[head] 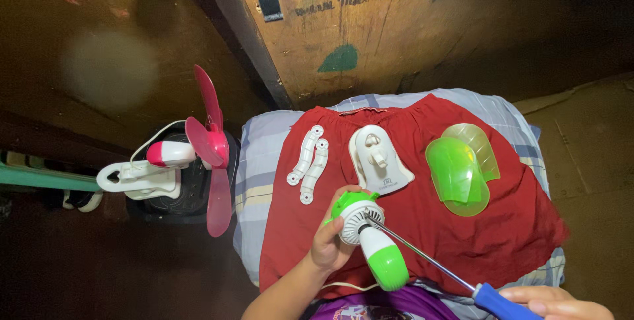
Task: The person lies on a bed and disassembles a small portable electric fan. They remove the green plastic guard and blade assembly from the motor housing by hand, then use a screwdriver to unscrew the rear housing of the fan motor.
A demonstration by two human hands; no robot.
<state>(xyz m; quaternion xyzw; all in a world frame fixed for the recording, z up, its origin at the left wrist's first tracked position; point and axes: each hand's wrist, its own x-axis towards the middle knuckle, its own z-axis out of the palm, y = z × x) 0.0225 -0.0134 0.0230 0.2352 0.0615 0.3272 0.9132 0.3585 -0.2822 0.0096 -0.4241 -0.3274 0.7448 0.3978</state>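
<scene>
Over red cloth (502, 227), left hand (328, 244) grasps green-white fan motor (367, 234), fingers wrapped round its ribbed head. Right hand (555, 302) closes on blue handle of screwdriver (432, 258); tip meets motor's centre. Beyond left hand: white base plate (380, 159), two white brackets (308, 163). Farther right: green blade covers (460, 168). Far left: pink clip fan (175, 161).

A green and white fan motor (370, 237) is held tilted above a red cloth, its round ribbed white face turned up and its green end pointing down. A screwdriver (441, 264) with a blue handle lies slanted, its metal tip meeting the motor's face.
</scene>
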